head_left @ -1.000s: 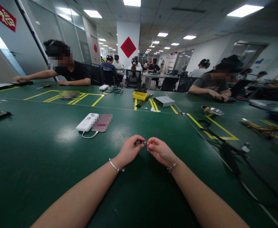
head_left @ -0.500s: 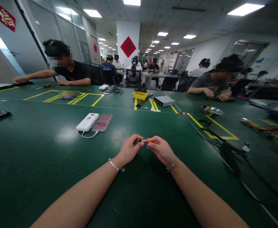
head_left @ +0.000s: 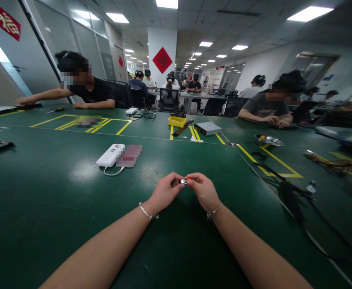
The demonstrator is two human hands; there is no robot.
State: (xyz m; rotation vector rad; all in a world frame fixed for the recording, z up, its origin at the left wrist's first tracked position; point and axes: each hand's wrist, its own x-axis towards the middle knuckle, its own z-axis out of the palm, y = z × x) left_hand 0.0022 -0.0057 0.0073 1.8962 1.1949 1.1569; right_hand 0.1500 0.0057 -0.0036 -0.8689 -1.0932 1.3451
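Note:
Close together above the green table [head_left: 58, 200], my two hands meet over one small piece. My left hand [head_left: 163, 190] pinches a shiny metal part [head_left: 183, 182] between thumb and fingers. The fingers of my right hand [head_left: 205, 190] are closed on a small orange part [head_left: 188, 178] that touches the metal one. Both parts are too small and too covered by fingertips for me to name their kind. Farther left on the table lies a white power bank [head_left: 110, 155] marked 15, with a short white cable and a blurred pinkish slab beside it.
Beyond my hands stand a yellow tray [head_left: 177, 121] and a grey box [head_left: 207, 128]. A metal bowl [head_left: 269, 140] and a black cable [head_left: 293, 196] lie to the right. Co-workers sit across the table on both sides.
The metal part has tilted and shows more of its bright face. My right wrist has shifted slightly left, and the fingers of both hands are closer together.

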